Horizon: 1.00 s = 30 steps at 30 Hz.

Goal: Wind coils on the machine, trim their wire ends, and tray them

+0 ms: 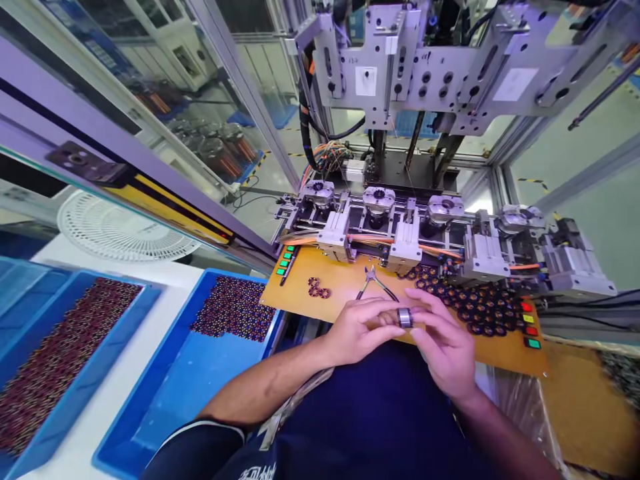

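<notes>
Between my two hands, close to my body, is a small metal ring-shaped part (405,318) with a dark edge. My left hand (357,331) pinches it from the left with thumb and fingers. From the right, my right hand (446,343) touches it with its fingertips. Pliers (371,275) with dark handles lie spread on the orange work board (295,293) just beyond my hands. A few copper-coloured rings (315,288) rest left of the pliers. Many dark ring parts (480,303) are piled on the board at the right.
Behind the board stands a machine with clamping stations (379,199) and cables. Green buttons (285,260) line the board's left edge; red, yellow and green ones (530,323) its right. Blue trays (150,387) of ring parts and a white fan (120,227) are on the left.
</notes>
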### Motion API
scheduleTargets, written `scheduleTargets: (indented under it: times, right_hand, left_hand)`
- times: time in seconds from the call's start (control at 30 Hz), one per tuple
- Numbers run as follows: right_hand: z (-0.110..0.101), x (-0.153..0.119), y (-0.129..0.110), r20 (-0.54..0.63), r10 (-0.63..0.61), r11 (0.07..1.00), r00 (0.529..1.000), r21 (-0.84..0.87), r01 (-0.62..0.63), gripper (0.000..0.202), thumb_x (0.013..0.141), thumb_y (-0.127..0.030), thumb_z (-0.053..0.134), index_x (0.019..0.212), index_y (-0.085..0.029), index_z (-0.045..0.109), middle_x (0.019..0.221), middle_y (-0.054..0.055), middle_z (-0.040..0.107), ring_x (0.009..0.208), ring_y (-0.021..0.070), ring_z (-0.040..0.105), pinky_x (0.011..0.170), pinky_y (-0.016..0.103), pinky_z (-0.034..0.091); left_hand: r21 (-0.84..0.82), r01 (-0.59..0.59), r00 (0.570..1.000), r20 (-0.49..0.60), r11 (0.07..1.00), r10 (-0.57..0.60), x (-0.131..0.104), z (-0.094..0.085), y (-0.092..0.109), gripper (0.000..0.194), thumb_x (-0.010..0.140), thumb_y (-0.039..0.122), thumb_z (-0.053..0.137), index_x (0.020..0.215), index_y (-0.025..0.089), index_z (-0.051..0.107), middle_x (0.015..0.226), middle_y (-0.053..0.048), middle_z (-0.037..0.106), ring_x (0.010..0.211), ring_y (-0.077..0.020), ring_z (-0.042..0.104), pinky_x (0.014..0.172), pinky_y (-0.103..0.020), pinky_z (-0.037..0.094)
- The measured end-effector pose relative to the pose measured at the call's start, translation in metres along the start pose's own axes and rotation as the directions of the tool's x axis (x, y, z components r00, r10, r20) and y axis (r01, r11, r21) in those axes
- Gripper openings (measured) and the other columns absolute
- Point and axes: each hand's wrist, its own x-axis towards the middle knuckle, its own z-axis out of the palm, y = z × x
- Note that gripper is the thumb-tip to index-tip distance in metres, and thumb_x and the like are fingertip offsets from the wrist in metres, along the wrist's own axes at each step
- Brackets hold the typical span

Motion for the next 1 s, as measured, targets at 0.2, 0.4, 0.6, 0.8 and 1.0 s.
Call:
scheduleTargets:
  times: [0.2, 0.4, 0.6, 0.8, 1.0]
  right_hand:
    - [0.008, 0.01, 0.006, 0.134, 0.052, 0.999, 0.99, 0.003, -0.053, 0.011, 0.09, -0.016, 0.062, 0.092, -0.022, 0.07, 0.117, 0.009, 0.065, 0.11, 0.0219, 0.063, 0.095, 0.038, 0.053]
    - [-0.047, 0.08, 0.019, 0.252, -0.185, 0.897, 0.95, -0.351, 0.268, 0.01, 0.091, -0.017, 0.06, 0.092, -0.019, 0.07, 0.108, 0.009, 0.068, 0.098, 0.0194, 0.067, 0.086, 0.034, 0.056]
    - [-0.12, 0.186, 0.067, 0.249, -0.217, 0.712, 0.944, -0.621, 0.327, 0.018, 0.088, -0.023, 0.059, 0.083, -0.013, 0.073, 0.101, 0.014, 0.071, 0.091, 0.0279, 0.068, 0.086, 0.047, 0.055]
    - [-0.127, 0.218, 0.09, 0.405, -0.152, 0.669, 0.902, -0.629, 0.395, 0.018, 0.087, -0.019, 0.058, 0.084, -0.016, 0.075, 0.105, 0.008, 0.072, 0.094, 0.023, 0.069, 0.09, 0.041, 0.055]
    - [-0.128, 0.227, 0.094, 0.486, -0.099, 0.621, 0.868, -0.651, 0.436, 0.018, 0.087, -0.016, 0.058, 0.086, -0.016, 0.076, 0.106, 0.007, 0.072, 0.094, 0.0227, 0.069, 0.09, 0.04, 0.056]
  left_hand:
    - [0.176, -0.078, 0.993, -0.071, 0.981, 0.092, -0.005, -0.014, -0.002, 0.033, 0.083, 0.021, 0.07, 0.115, 0.015, 0.066, 0.098, -0.012, 0.075, 0.081, -0.0176, 0.071, 0.075, -0.03, 0.059]
    - [0.232, 0.113, 0.936, -0.352, 0.966, -0.025, -0.031, -0.049, -0.029, 0.03, 0.084, 0.023, 0.068, 0.114, 0.018, 0.066, 0.093, -0.007, 0.075, 0.077, -0.0157, 0.07, 0.075, -0.03, 0.06]
    - [0.28, 0.443, 0.678, -0.726, 0.852, -0.114, -0.054, -0.081, -0.095, 0.036, 0.088, 0.036, 0.061, 0.116, 0.015, 0.063, 0.106, -0.011, 0.071, 0.089, -0.0188, 0.067, 0.085, -0.036, 0.055]
    - [0.288, 0.528, 0.579, -0.81, 0.799, -0.092, -0.071, -0.09, -0.116, 0.039, 0.087, 0.038, 0.06, 0.12, 0.016, 0.061, 0.117, -0.012, 0.066, 0.092, -0.0192, 0.065, 0.09, -0.038, 0.052]
    - [0.342, 0.52, 0.591, -0.805, 0.783, -0.041, -0.062, -0.1, -0.116, 0.036, 0.087, 0.037, 0.059, 0.117, 0.017, 0.062, 0.117, -0.012, 0.064, 0.103, -0.0214, 0.064, 0.091, -0.036, 0.052]
